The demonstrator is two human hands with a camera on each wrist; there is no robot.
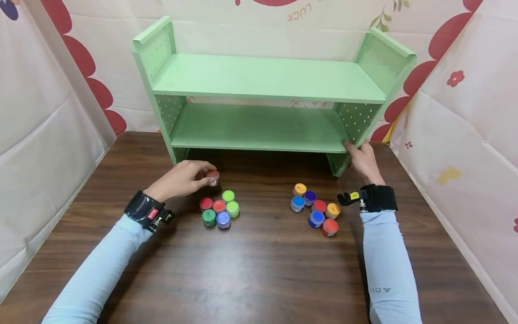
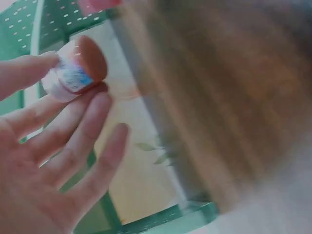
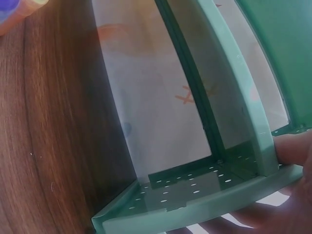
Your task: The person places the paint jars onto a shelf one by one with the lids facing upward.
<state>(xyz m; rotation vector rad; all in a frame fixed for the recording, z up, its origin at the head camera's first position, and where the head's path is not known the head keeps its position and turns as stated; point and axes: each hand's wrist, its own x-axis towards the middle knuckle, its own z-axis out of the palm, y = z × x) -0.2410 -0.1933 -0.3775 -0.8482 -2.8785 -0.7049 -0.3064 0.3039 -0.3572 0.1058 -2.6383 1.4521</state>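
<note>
My left hand (image 1: 181, 181) pinches a small paint jar (image 1: 213, 178) with an orange-red lid between thumb and fingers. In the left wrist view that paint jar (image 2: 75, 70) is tilted, showing clear sides and a label. At the shelf's lower right side, my right hand (image 1: 365, 163) grips the green two-tier shelf (image 1: 259, 128). The right wrist view shows the thumb at the lower board's end, with the fingers around the perforated side panel (image 3: 185, 195). Just below my left hand stands a cluster of paint jars (image 1: 208, 218) with red, green and blue lids.
A second cluster of paint jars (image 1: 316, 218), with yellow, blue and red lids, stands right of centre on the dark wooden table (image 1: 259, 279). Printed cloth (image 1: 465, 112) hangs behind the shelf and along both sides.
</note>
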